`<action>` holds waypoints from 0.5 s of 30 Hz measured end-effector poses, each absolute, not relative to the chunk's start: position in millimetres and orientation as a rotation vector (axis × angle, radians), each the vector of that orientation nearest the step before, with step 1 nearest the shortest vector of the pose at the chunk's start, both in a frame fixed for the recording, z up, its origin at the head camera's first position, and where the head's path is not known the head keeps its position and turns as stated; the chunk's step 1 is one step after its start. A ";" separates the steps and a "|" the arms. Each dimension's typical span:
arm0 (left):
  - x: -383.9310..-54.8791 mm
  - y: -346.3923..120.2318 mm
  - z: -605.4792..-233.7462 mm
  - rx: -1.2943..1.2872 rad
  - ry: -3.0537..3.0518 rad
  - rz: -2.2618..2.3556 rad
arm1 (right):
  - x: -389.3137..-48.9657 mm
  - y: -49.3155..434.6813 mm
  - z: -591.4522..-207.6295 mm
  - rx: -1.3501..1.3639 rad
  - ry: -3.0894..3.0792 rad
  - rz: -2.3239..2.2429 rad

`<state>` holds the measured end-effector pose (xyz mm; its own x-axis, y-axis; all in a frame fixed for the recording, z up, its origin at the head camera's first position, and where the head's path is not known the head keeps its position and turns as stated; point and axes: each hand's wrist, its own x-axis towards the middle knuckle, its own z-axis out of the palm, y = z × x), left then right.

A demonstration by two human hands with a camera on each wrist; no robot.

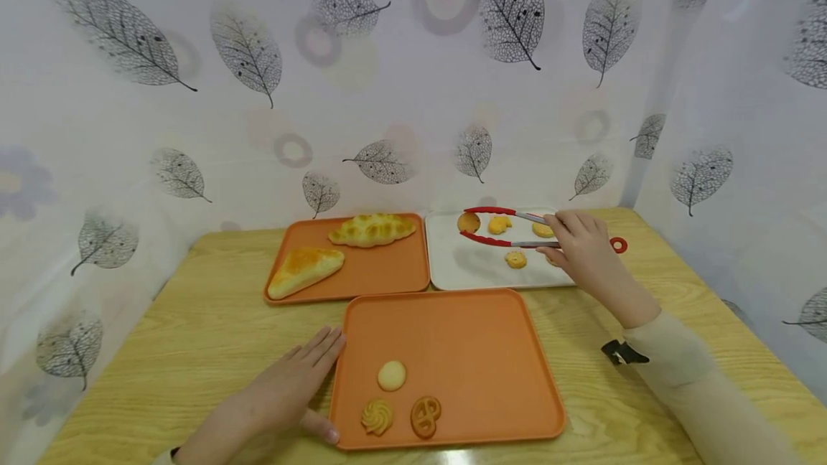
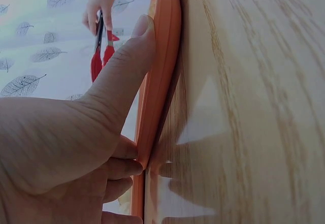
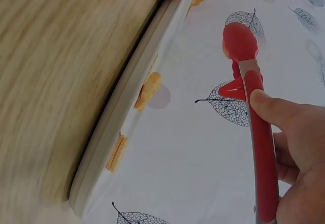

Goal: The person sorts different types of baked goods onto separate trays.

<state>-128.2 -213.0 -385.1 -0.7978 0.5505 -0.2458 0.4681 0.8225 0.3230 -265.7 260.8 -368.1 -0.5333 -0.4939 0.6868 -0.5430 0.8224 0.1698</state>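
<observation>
Leftmost, the person's left hand (image 1: 284, 386) rests by the near edge of the table (image 1: 213, 321), its fingers held fairly straight against the left rim of the front tray (image 1: 478, 364) and the thumb touching that tray's near left corner; it grips nothing.

Behind it, towards the far edge of the table, lies the back tray (image 1: 375, 271), orange and round-cornered like the front one. A triangular bread (image 1: 306, 271), browned along its top, fills its left side, and a long ridged bread (image 1: 372, 230) lies at its far right corner.

On the front tray, three cookies sit in the near left part: a piped swirl cookie (image 1: 377, 417) at the near left corner, a smooth pale round cookie (image 1: 391, 376) just behind it, and a glossy pretzel cookie (image 1: 426, 417) to the right.

Right of the back tray, along the table's far edge, is a white tray (image 1: 478, 271). Over its far left corner, a brown round cookie (image 1: 468, 222) sits between the red tips of the tongs (image 1: 539, 243), whose arms show metal. An orange, irregular cookie (image 1: 500, 224) and a small knobbly cookie (image 1: 515, 259) lie on the tray.

Over its right end, the right hand (image 1: 589, 253) grips the tongs, thumb opposite curled fingers, wrist angled forward and left. A black strap (image 1: 624, 352) shows at the pale sleeve (image 1: 704, 386).
</observation>
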 end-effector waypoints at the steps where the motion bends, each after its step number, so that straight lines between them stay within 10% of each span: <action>1: -128.0 -212.9 -385.1 0.771 2.677 0.351 | -269.0 260.6 -368.3 0.758 -2.237 0.083; 15: -127.5 -208.6 -384.3 0.777 2.683 0.358 | -307.0 250.0 -374.7 0.632 -2.466 0.085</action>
